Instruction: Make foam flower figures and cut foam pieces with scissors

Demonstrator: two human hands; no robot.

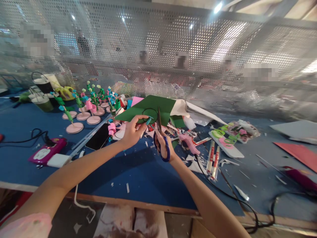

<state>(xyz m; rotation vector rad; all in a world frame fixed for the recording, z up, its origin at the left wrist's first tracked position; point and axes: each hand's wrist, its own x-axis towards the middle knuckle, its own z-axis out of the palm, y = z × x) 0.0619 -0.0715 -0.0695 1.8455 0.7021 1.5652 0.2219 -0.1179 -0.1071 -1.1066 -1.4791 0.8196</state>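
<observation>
My left hand (135, 131) pinches a small strip of blue paper (149, 121) between thumb and fingers. Something pale and thin shows under those fingers, too small to name. My right hand (165, 148) is wrapped round the dark blue handles of a pair of scissors (159, 118). Their blades point up and away from me, just right of the blue strip. Behind both hands lies a sheet of dark green paper (158, 103) with a dark circle outline on it. Whether the blades touch the green sheet, I cannot tell.
Paper flowers on round pink bases (74, 128) stand at the left, near a black phone (97, 137) and a magenta power box (51, 150). A pink glue gun (188, 142) with a black cord lies right among paper scraps. A perforated metal panel (158, 59) closes the back.
</observation>
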